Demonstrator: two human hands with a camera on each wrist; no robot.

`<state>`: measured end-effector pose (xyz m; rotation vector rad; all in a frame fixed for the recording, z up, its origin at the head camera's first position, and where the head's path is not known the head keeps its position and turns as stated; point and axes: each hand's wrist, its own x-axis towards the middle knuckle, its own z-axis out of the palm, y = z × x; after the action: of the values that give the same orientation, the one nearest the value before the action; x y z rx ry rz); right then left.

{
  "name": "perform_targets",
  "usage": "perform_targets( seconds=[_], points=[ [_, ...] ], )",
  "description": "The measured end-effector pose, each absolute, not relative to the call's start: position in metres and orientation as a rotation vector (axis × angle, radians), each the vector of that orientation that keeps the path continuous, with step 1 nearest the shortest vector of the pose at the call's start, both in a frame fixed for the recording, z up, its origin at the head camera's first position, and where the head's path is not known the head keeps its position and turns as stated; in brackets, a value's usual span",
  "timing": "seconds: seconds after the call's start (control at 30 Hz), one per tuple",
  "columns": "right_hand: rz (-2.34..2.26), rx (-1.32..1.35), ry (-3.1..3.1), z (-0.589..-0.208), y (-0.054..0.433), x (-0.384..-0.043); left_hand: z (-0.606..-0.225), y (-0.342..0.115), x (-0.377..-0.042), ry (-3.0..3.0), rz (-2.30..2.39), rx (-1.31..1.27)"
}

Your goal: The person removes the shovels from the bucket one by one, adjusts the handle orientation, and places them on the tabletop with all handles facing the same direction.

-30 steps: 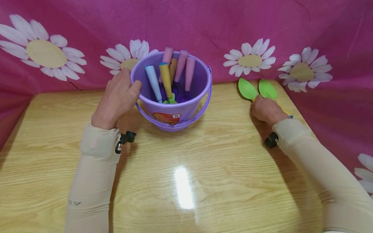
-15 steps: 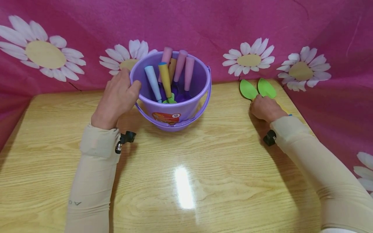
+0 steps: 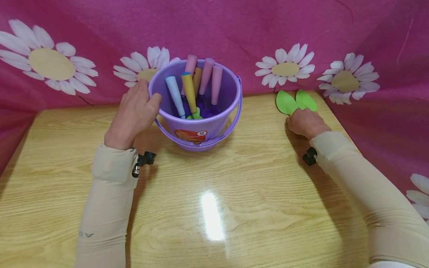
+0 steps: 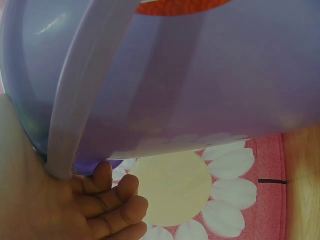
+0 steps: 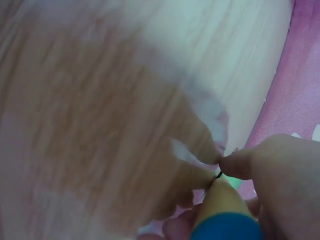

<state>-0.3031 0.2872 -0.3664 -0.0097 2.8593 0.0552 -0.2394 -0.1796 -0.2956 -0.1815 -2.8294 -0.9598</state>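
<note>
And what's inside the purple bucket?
I see six handles: three pink, one blue, one yellow, one brown. Green and purple bits show below; the bucket's front wall hides the bottom.

Glare (image 3: 212, 216) is mirrored by the table (image 3: 268, 208) at the head view's lower centre; the right-wrist view is blurred.

Wood-grain table (image 3: 167, 208), purple bucket (image 3: 209, 123) placed near back edge.
Top is light, glossy, marked by a white reflection (image 3: 212, 216) toward the front. Green-bladed tools (image 3: 286, 102) are seen at far right corner; whether both are rested on wood cannot be told.
</note>
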Motion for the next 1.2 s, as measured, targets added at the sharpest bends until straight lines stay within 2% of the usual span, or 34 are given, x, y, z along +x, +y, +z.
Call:
perform_targets(
  seconds=[0.57,0.83,1.2],
  points=[
    [0.105,0.030,2.945,-0.340,0.290,-0.292,-0.295,-0.179,-0.239,-2.831,-0.970,-0.197],
    [0.089,-0.052,3.158,-0.321,0.283,-0.293,-0.295,-0.180,-0.237,-2.838,-0.982,-0.207],
    [0.120,-0.297,3.343,-0.285,0.245,-0.287,-0.295,-0.180,-0.239,-2.813,-0.937,-0.229]
  ],
)
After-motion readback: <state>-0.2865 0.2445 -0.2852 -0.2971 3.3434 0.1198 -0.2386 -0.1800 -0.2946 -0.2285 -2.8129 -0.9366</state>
